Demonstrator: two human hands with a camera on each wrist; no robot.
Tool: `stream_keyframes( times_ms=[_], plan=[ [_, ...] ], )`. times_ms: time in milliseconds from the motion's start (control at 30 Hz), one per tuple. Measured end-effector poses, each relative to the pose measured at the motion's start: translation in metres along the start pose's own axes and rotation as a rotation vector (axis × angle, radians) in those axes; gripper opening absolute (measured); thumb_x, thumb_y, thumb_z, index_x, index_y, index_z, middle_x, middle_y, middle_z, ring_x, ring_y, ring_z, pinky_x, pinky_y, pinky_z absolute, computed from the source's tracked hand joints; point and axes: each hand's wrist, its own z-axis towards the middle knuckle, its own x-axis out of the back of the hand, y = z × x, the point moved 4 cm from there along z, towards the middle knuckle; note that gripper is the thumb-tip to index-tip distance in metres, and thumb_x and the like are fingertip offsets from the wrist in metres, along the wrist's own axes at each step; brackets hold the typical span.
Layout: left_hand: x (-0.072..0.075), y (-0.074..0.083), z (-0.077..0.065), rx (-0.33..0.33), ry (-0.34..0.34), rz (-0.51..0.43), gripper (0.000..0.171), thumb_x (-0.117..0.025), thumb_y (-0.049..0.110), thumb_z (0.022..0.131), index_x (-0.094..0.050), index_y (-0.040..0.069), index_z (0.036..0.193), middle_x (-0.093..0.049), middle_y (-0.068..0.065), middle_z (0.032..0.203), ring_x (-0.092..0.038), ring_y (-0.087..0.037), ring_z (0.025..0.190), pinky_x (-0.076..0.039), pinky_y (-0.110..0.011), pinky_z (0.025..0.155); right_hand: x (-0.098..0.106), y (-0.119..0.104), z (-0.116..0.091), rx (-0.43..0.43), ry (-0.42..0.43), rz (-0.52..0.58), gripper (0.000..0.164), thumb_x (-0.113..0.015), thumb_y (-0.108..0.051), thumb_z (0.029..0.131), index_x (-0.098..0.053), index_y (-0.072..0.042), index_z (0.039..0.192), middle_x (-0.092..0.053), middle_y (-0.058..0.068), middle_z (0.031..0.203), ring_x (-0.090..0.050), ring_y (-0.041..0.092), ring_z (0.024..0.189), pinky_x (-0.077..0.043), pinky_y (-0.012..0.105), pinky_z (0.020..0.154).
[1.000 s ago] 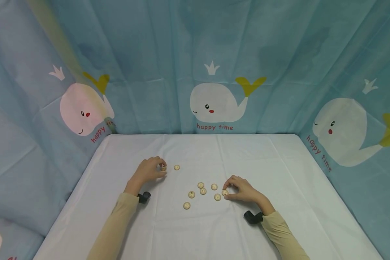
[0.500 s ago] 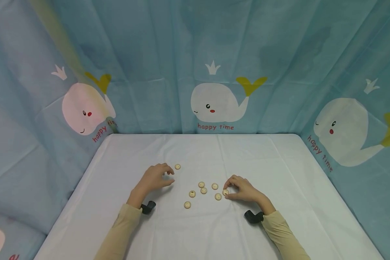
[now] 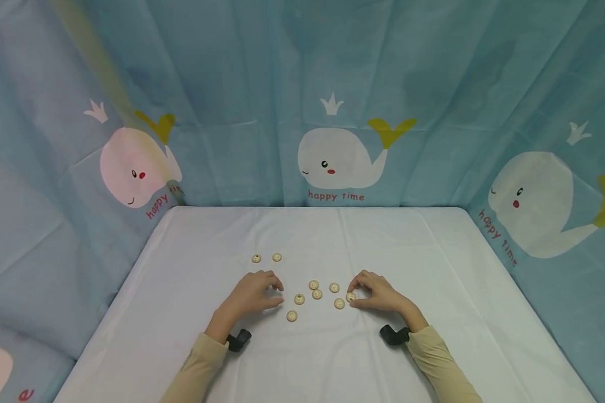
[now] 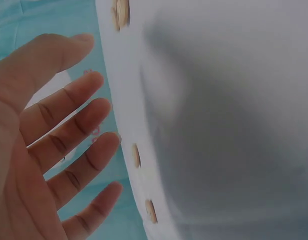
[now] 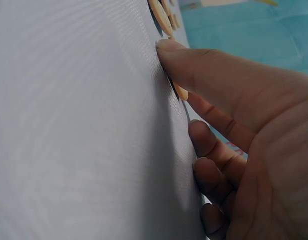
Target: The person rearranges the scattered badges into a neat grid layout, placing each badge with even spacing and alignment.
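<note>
Lying flat, its broad round face upward, a pale button (image 3: 351, 297) sits at five o'clock in the head view, pinched between thumb and finger of the right hand (image 3: 381, 294). Loose buttons (image 3: 299, 299) lie toward its eight-to-ten o'clock. At seven o'clock, the left hand's (image 3: 252, 293) fingers are loosely spread. White cloth (image 3: 428, 246) covers the table; blue whale-print curtains (image 3: 222, 84) rise from ten to two.

Table (image 3: 408, 358): quantity 1, white-covered, creased lengthwise and across, far corners rounded. Laid directly on it: 9 discs (image 3: 317, 294), round, tan, lying separately in 4 loose groups. Far left of centre: 2, side by side, apart. Middle: 2, just beside each other. Left of these and nearer: 2, set diagonally, including the nearest disc (image 3: 292, 315). Right: 3, in a triangle, including the rightmost disc (image 3: 350, 297).
</note>
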Motion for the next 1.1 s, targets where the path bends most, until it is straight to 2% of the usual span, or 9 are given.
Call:
stream_keyframes(
  times_ms=[233,433,700,1100],
  plan=[
    [-0.012,0.010,-0.006,-0.052,-0.036,-0.023,0.026,-0.073,0.045,0.074,-0.069,0.024,0.089,-0.061,0.012,0.084,-0.044,-0.003,0.068,-0.039,-0.025,0.066,0.000,0.001,0.000,-0.016,-0.004,0.008,0.030,-0.074,-0.042,0.075,-0.061,-0.027,0.097,-0.054,-0.013,0.098,-0.047,0.007,0.090,-0.032,0.036,0.081],
    [-0.022,0.017,-0.009,-0.050,-0.093,-0.028,0.027,-0.070,0.051,0.074,-0.068,0.028,0.089,-0.057,0.017,0.083,-0.044,-0.003,0.071,-0.039,-0.027,0.070,0.000,0.000,0.000,-0.014,-0.002,0.006,0.029,-0.074,-0.041,0.074,-0.061,-0.028,0.096,-0.054,-0.013,0.097,-0.047,0.008,0.090,-0.032,0.036,0.081],
    [-0.019,0.030,-0.012,-0.054,-0.112,-0.018,0.024,-0.073,0.045,0.073,-0.068,0.027,0.088,-0.058,0.014,0.085,-0.044,-0.003,0.074,-0.040,-0.031,0.074,0.000,0.000,0.001,-0.028,-0.010,-0.008,0.029,-0.074,-0.041,0.074,-0.061,-0.028,0.096,-0.054,-0.013,0.098,-0.048,0.008,0.092,-0.033,0.038,0.083],
    [-0.023,0.034,-0.010,-0.064,-0.103,0.017,0.013,-0.072,0.038,0.074,-0.065,0.029,0.080,-0.055,0.016,0.080,-0.042,-0.004,0.071,-0.039,-0.030,0.074,0.000,0.000,0.000,-0.019,-0.011,-0.004,0.030,-0.074,-0.043,0.074,-0.061,-0.028,0.097,-0.054,-0.013,0.098,-0.047,0.008,0.091,-0.032,0.036,0.081]
  ],
)
